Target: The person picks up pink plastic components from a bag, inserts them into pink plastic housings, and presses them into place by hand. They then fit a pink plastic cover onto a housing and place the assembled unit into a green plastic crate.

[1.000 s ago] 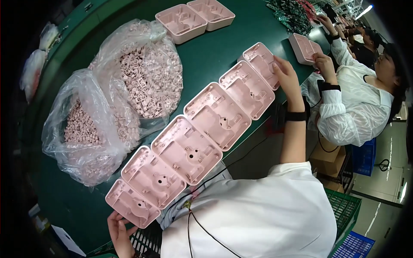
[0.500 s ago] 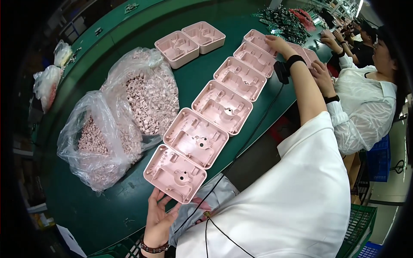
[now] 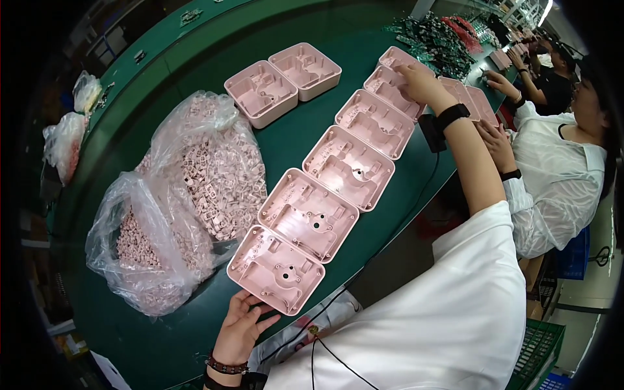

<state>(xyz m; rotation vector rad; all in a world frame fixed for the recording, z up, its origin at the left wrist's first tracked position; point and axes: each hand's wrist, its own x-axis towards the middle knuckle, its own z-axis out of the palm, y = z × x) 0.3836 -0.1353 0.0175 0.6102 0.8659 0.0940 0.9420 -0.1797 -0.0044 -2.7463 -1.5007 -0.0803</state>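
A row of pale pink plastic housings (image 3: 309,214), open side up, runs slantwise across the green table. At its near end, my left hand (image 3: 239,328) is open, fingers spread, fingertips against the edge of the nearest housing (image 3: 260,281). My right hand (image 3: 422,86) reaches to the far end, its bent fingers down over the second-farthest housing (image 3: 383,81). Whatever those fingers hold, if anything, is hidden. Left of the row lie a clear plastic bag of small pink parts (image 3: 224,185) and another bag of smaller pink pieces (image 3: 140,240).
Two more pink housings (image 3: 260,110) stand side by side beyond the bags. A heap of dark green circuit boards (image 3: 435,49) lies at the far end. Co-workers sit along the right; the nearest person's hand (image 3: 497,146) is near pink housings (image 3: 460,94). A dark cable passes alongside the row.
The row of housings has slid a little to the right and away from the bags. My right hand has shifted from the farthest housing to the second-farthest; my left hand stays at the near end.
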